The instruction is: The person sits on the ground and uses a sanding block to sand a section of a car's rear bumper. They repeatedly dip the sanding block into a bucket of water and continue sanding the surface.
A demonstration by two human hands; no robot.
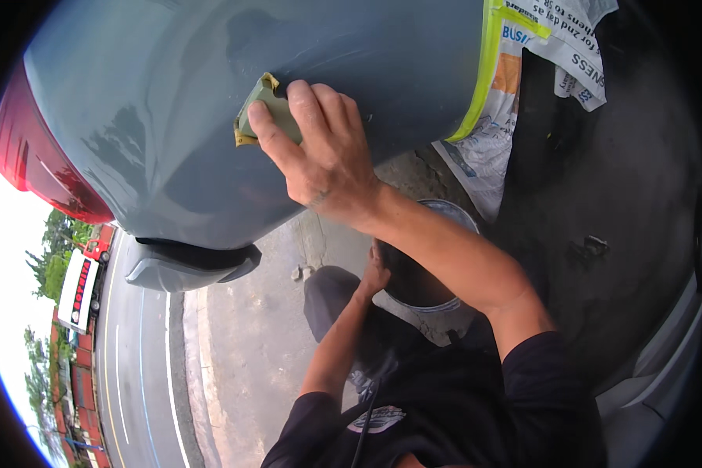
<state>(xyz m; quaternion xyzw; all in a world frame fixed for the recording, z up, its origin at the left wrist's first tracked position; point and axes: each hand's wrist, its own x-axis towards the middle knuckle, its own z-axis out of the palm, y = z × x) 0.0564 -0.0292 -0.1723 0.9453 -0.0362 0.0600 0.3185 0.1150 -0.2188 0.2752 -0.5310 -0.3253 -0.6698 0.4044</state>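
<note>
My right hand [331, 152] presses a pale green sanding block [279, 113] against the grey car body panel [187, 148], thumb and fingers gripping its sides. Yellowish sandpaper edges curl up at the block's ends. Lower down, my left hand [376, 273] is closed at the near rim of a round bucket [459, 210]; some of its fingers are hidden. The bucket's inside looks dark, and my right forearm crosses over part of it.
Yellow-green tape [476, 105] and newspaper [487, 160] mask the panel's right edge. A red tail light [47, 156] sits at the left, above a loose-looking bumper corner piece [195, 265]. Beyond the concrete ground runs a road [136, 351] with a parked truck [79, 288].
</note>
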